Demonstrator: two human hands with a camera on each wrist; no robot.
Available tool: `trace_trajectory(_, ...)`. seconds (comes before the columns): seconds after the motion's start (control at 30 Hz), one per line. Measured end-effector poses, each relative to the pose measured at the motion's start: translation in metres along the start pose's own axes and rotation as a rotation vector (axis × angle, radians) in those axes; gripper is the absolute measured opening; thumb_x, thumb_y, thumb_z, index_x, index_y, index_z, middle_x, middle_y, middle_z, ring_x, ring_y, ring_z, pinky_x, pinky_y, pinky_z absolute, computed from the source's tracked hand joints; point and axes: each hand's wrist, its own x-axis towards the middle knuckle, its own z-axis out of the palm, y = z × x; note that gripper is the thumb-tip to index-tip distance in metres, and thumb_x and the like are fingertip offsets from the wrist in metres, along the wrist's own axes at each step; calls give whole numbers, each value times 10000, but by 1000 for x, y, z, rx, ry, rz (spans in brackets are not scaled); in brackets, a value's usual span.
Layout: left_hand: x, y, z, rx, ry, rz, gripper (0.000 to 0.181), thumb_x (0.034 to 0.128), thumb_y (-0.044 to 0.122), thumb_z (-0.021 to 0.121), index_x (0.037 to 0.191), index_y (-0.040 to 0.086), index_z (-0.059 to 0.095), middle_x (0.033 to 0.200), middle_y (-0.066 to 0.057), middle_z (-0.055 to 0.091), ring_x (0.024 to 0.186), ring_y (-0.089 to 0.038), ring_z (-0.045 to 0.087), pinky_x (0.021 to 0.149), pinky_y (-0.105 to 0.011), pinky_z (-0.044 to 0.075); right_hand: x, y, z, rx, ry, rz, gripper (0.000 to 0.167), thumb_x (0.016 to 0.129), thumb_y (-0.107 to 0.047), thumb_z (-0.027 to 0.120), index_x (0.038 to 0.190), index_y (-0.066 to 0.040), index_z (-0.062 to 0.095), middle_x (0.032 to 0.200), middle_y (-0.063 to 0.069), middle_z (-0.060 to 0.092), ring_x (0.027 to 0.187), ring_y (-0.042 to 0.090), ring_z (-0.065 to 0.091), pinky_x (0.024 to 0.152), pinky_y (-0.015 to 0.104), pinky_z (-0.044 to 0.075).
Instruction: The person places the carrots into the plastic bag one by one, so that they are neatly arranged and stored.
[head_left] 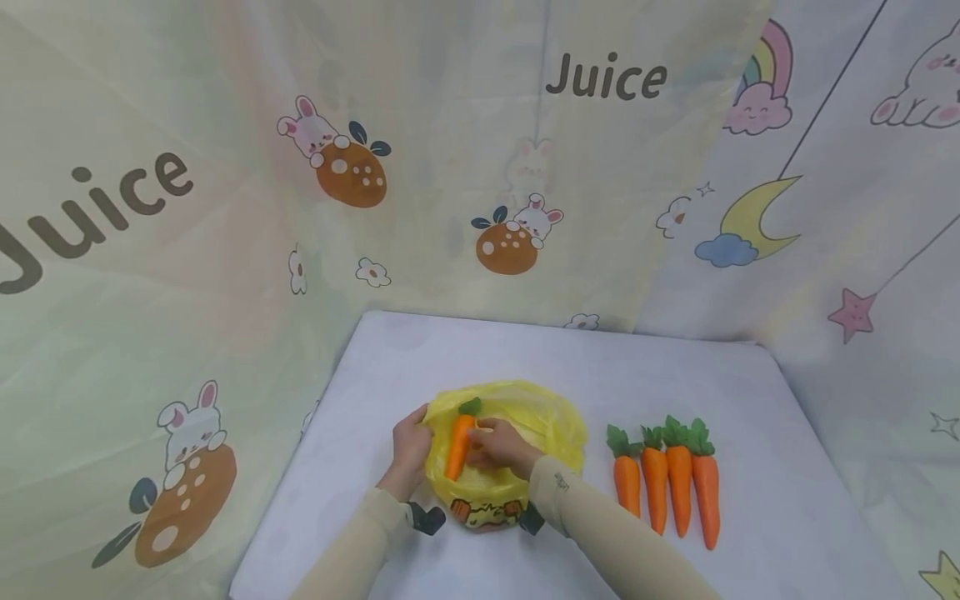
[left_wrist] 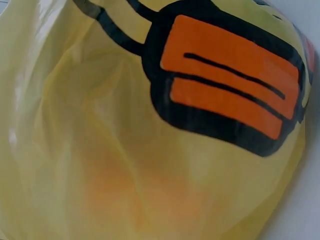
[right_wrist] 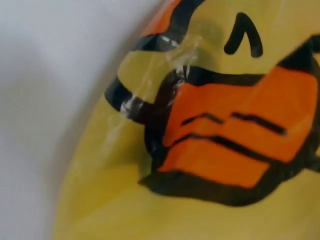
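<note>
A yellow plastic bag (head_left: 551, 417) with a printed cartoon front lies mouth-up on the white table. My left hand (head_left: 408, 450) grips its left rim. Inside the mouth, my right hand (head_left: 504, 446) holds a carrot (head_left: 459, 450) by its right side, the green top pointing away from me. The bag's printed film (left_wrist: 115, 125) fills the left wrist view, with a blurry orange patch showing through low down. In the right wrist view the bag (right_wrist: 100, 185) shows an orange print with black outlines. Neither wrist view shows my fingers.
Several carrots (head_left: 679, 492) with leafy green tops lie side by side on the table (head_left: 780, 467), right of the bag. My right forearm covers the lower end of the leftmost one. Patterned cloth walls (head_left: 450, 75) stand behind and at both sides.
</note>
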Motion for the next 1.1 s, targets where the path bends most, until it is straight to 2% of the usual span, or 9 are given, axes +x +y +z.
trace_trajectory(0.17, 0, 1, 2, -14, 7, 10, 666, 835, -116, 381, 1487, -16, 470, 1546, -202, 424, 1388, -363, 422, 1133, -513, 377, -1, 2, -2, 21, -72, -63, 564, 1044, -234, 534, 1469, 116, 414, 1296, 263, 627, 1167, 446, 619, 1008, 540, 500)
trace_trajectory(0.3, 0, 0, 3, -14, 5, -5, 647, 865, -101, 368, 1499, -5, 456, 1549, -197, 422, 1386, -365, 433, 1125, -510, 388, -4, 4, -5, 26, -108, -61, 582, 1046, -282, 531, 1475, 96, 425, 1426, 266, 529, 1222, 461, 578, 1047, 577, 453)
trace_trajectory(0.43, -1, -2, 3, -33, -2, -14, 636, 897, -81, 350, 1523, -1, 417, 1577, -185, 384, 1425, -358, 384, 1146, -504, 359, -11, 6, -12, -32, -103, -62, 624, 1040, -361, 541, 1484, 65, 438, 1468, 246, 499, 1228, 423, 589, 1046, 560, 460)
trace_trajectory(0.53, 0, -3, 2, -57, 0, -16, 653, 891, -82, 351, 1539, -4, 384, 1599, -184, 345, 1457, -360, 327, 1170, -507, 316, -24, 1, -22, -110, -69, -100, 685, 1026, -449, 535, 1504, 31, 430, 1494, 217, 485, 1258, 390, 575, 1070, 557, 439)
trace_trajectory(0.7, 2, 2, -1, -52, 23, -44, 666, 890, -64, 355, 1550, 17, 375, 1613, -175, 323, 1467, -356, 305, 1189, -504, 276, -53, -18, -47, -304, 70, -249, 711, 998, -519, 555, 1525, -56, 440, 1471, 142, 532, 1326, 382, 511, 1083, 572, 419)
trace_trajectory(0.8, 4, 7, -5, -49, 27, -53, 666, 893, -62, 352, 1553, 23, 373, 1621, -168, 309, 1486, -352, 266, 1202, -497, 246, -69, -28, -64, -453, 198, -364, 697, 980, -497, 603, 1532, -101, 445, 1466, 116, 542, 1347, 377, 491, 1086, 566, 419)
trace_trajectory(0.9, 7, 10, -9, -44, 23, -54, 664, 900, -59, 351, 1558, 29, 367, 1629, -162, 295, 1499, -348, 237, 1208, -494, 226, -82, -32, -84, -660, 340, -450, 747, 958, -500, 636, 1548, -97, 418, 1516, 116, 492, 1390, 356, 444, 1125, 559, 373)
trace_trajectory(1.0, 9, 11, -12, -30, 19, -62, 657, 915, -41, 354, 1566, 47, 360, 1634, -150, 290, 1499, -343, 241, 1208, -494, 229, -91, -32, -104, -897, 477, -497, 867, 910, -499, 702, 1566, -50, 357, 1572, 144, 410, 1433, 350, 377, 1167, 533, 319)
trace_trajectory(1.1, 11, 10, -13, -27, 12, -80, 652, 929, -22, 350, 1575, 64, 348, 1637, -143, 287, 1486, -342, 269, 1199, -498, 254, -101, -30, -123, -1072, 595, -493, 1109, 787, -497, 829, 1597, -21, 239, 1616, 193, 301, 1472, 391, 273, 1191, 560, 251)
